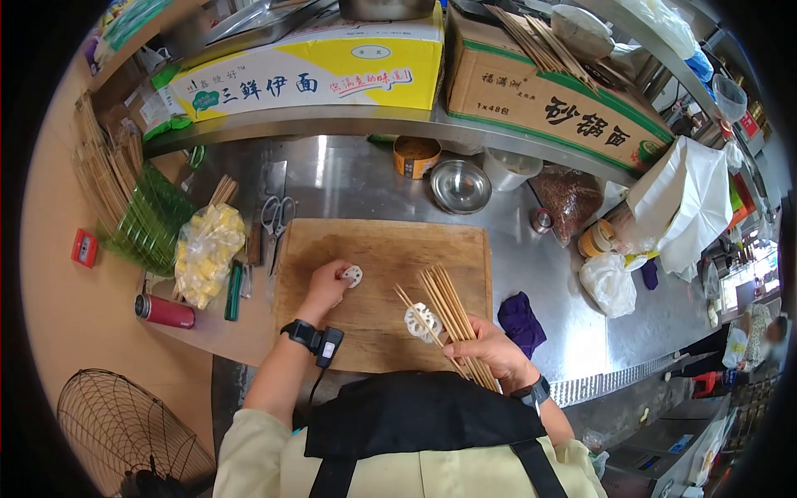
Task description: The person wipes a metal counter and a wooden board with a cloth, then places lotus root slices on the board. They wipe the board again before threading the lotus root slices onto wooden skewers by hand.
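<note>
Over the left half of the wooden cutting board (374, 249), my left hand (327, 286) pinches a small white lotus root slice (353, 275). My right hand (486, 353) is wrapped round a bundle of bamboo skewers (451, 307), their tips fanned toward the far side of the board. One skewer stands apart from the bundle and runs across a larger lotus root slice (415, 326), close beside my right fingers. Whether that slice is threaded on it I cannot tell.
Left of the board lie scissors (274, 217), a bag of yellow pieces (209, 253) and a red can-shaped bottle (164, 311). Behind it stands a steel bowl (461, 186). A purple cloth (521, 322) and white plastic bag (608, 282) lie right. A shelf (357, 127) with boxes overhangs the back.
</note>
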